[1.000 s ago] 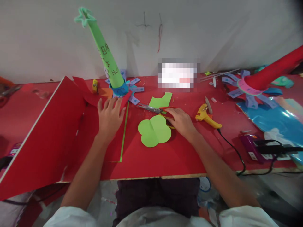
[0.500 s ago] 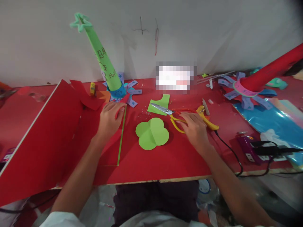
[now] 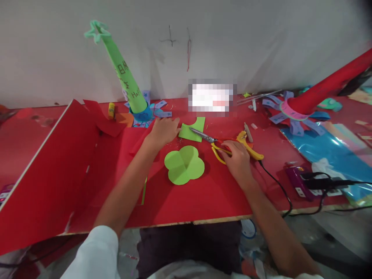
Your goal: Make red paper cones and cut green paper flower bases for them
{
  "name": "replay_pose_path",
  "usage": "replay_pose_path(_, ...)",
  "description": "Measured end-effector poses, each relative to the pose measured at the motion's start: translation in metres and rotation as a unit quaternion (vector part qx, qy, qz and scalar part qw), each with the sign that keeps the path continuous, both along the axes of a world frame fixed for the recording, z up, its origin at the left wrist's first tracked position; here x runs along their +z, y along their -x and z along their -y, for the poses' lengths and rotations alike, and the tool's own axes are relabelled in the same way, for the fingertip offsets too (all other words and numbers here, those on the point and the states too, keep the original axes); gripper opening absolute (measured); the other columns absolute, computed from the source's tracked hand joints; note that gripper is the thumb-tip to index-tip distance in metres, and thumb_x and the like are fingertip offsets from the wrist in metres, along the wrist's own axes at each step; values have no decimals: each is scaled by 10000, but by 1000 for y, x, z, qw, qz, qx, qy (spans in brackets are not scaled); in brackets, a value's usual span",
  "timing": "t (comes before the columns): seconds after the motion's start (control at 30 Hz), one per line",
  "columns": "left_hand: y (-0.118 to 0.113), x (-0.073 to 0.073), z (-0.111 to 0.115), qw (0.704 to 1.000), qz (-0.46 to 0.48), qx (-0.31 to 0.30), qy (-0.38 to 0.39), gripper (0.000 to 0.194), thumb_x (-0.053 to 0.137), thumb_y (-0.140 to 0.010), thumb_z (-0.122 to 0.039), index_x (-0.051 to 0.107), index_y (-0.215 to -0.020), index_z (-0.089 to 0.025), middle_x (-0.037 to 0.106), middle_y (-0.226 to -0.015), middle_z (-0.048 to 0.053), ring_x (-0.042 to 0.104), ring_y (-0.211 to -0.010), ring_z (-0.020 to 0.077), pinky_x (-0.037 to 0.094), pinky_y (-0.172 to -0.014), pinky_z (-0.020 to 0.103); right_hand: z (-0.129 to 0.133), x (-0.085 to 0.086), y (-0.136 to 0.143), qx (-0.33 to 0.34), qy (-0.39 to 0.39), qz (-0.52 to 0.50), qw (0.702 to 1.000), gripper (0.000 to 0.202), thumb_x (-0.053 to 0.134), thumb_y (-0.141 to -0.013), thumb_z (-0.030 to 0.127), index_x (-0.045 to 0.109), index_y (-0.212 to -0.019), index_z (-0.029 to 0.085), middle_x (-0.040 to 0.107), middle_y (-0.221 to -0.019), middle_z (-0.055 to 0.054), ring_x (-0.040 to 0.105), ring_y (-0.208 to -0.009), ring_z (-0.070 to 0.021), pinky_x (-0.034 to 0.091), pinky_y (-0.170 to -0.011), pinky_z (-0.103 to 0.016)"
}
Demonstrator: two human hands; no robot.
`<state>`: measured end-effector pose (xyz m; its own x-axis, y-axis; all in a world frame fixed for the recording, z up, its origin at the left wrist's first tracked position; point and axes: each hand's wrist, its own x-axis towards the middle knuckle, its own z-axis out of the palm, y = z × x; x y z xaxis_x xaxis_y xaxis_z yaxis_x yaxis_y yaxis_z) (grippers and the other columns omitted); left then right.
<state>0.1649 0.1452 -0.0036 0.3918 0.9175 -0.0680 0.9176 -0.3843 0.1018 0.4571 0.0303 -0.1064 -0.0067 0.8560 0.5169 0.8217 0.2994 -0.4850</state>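
Note:
My left hand reaches across the red paper, its fingers apart and their tips beside a cut green paper scrap. I cannot tell whether they touch it. My right hand has closed on the handles of a pair of scissors. The blades are together and point left, with the tip over the scrap. A four-lobed green paper shape with fold lines lies flat between my forearms. Under my left arm is red paper, with a strip of green edge showing.
A red board stands propped at left. Behind are a glue stick and a green paper cone with a star top. At right lie a yellow glue gun, its cord, a purple box, blue plastic and a red cone.
My left hand has moved right, from the red paper toward the green scrap. The scissors have shifted slightly to the right over the scrap, with my right hand on them.

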Motion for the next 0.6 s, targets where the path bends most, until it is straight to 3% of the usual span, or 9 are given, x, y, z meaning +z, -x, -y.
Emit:
replay_pose_path(0.2, -10, -34, -28, 999, 51, 8, 0, 577, 639, -1053, -242, 502, -1606, -152, 619, -1559, 239, 570, -1467, 397, 450, -1195, 537, 1, 0, 0, 3, -1, 0, 1000, 145, 627, -1070, 310, 741, -1095, 224, 795, -1135, -136, 694, -1086, -348, 548, -989, -519)
replay_pose_path(0.43, -10, -52, -44, 992, 105, 32, 61, 443, 805, -936, -328, 642, -1314, -165, 704, -1322, 179, 694, -1181, 319, 542, -1049, 446, 0, -2, 0, 3, -12, -9, 1000, 141, 629, -1069, 320, 748, -1070, 244, 802, -1125, -122, 712, -1091, -344, 561, -987, -517)
replay_pose_path(0.6, -12, -58, -44, 990, 119, 36, 71, 428, 817, -912, -295, 642, -1279, -160, 676, -1355, 185, 695, -1175, 297, 556, -1019, 414, 4, -2, 0, -10, -25, -1, 1000, 128, 647, -1063, 312, 750, -1082, 239, 817, -1113, -122, 720, -1064, -345, 570, -979, -513)
